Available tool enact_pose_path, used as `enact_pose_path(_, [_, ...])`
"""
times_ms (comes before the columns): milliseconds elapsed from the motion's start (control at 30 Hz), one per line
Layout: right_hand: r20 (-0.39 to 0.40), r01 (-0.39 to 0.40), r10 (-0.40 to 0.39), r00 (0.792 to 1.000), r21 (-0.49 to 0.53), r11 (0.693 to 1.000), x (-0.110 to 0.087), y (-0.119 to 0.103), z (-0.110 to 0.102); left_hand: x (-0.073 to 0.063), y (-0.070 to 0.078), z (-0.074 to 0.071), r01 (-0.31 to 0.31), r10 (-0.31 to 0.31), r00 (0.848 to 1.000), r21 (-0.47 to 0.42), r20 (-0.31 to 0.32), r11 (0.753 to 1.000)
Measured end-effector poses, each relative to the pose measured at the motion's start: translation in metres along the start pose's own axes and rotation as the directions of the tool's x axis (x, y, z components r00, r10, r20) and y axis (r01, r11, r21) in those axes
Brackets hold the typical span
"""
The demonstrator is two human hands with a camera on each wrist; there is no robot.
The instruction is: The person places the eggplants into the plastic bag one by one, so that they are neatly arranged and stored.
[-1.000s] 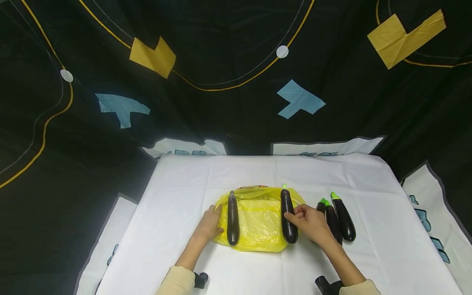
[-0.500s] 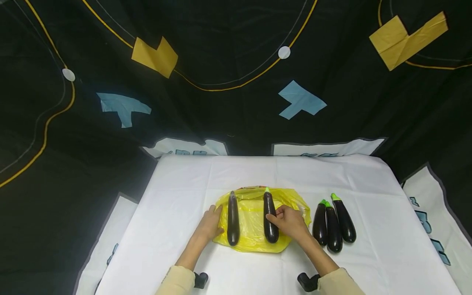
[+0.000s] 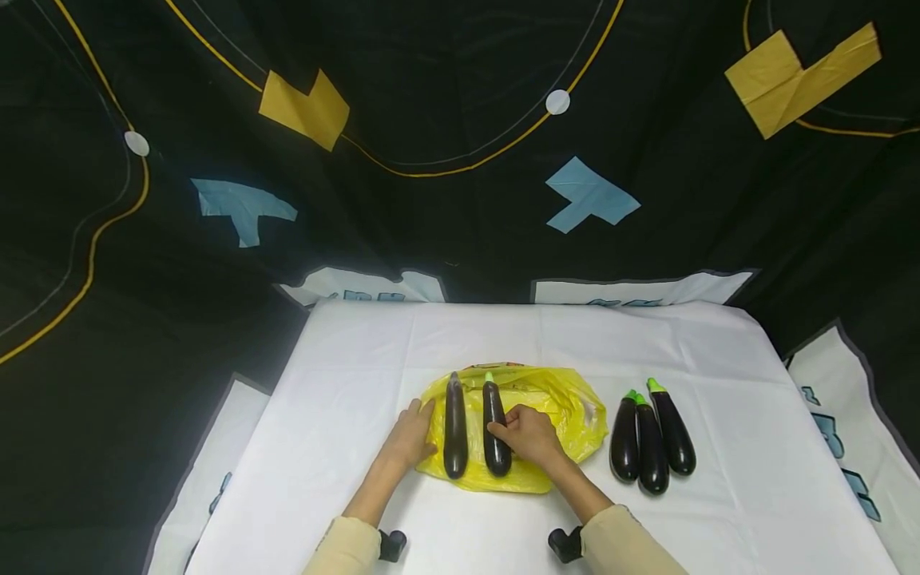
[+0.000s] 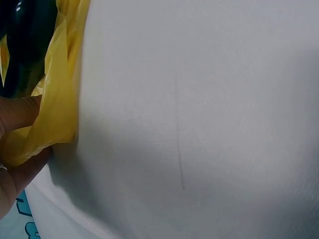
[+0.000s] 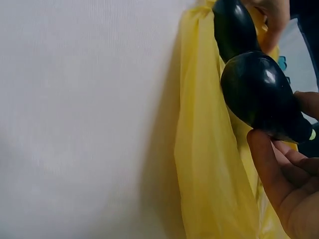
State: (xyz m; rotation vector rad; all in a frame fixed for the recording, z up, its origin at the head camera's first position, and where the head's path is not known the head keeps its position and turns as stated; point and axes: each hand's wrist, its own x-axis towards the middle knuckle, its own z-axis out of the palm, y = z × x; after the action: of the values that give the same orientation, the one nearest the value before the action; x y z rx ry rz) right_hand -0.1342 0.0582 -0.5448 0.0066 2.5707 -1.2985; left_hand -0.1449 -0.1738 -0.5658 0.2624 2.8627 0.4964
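My right hand (image 3: 528,434) pinches a dark eggplant (image 3: 496,427) with a green stem tip over the yellow plastic bag (image 3: 575,415). In the right wrist view, thumb and fingers hold this eggplant (image 5: 259,92) from opposite sides. Left of it lies another eggplant (image 3: 455,427), duller in look, along the bag's left part. My left hand (image 3: 410,435) is at the bag's left edge. In the left wrist view its thumb and fingers grip the yellow film (image 4: 60,109) between them, with a dark eggplant (image 4: 31,40) beside the thumb.
Three more eggplants (image 3: 651,447) lie side by side on the white tablecloth (image 3: 747,415), right of the bag. Behind the table hangs a black backdrop (image 3: 446,231) with yellow lines and taped pieces.
My right hand has carried the eggplant leftward across the bag, close to the other one. The bag's right part, earlier partly covered, now shows. My left hand stays at the bag's edge.
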Motion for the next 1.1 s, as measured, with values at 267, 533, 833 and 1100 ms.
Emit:
enact_pose_path(267, [0.015, -0.007, 0.007, 1.000, 0.003, 1.000, 0.005, -0.005, 0.016, 0.001, 0.002, -0.002, -0.011, 0.011, 1.000, 0.002, -0.002, 1.000])
enact_pose_path(533, [0.031, -0.006, 0.006, 0.999, -0.003, 1.000, 0.009, -0.004, 0.027, 0.001, 0.002, -0.002, -0.035, 0.035, 0.999, 0.010, -0.018, 0.999])
enact_pose_path(833, [0.030, -0.007, 0.008, 1.000, -0.016, 1.000, 0.011, -0.003, 0.032, -0.002, 0.003, -0.002, -0.044, 0.045, 0.998, 0.020, -0.032, 0.999])
enact_pose_path(1100, [0.044, 0.001, -0.001, 0.999, -0.016, 1.000, 0.010, -0.004, 0.035, -0.003, 0.003, -0.002, -0.054, 0.055, 0.998, 0.022, -0.043, 0.998])
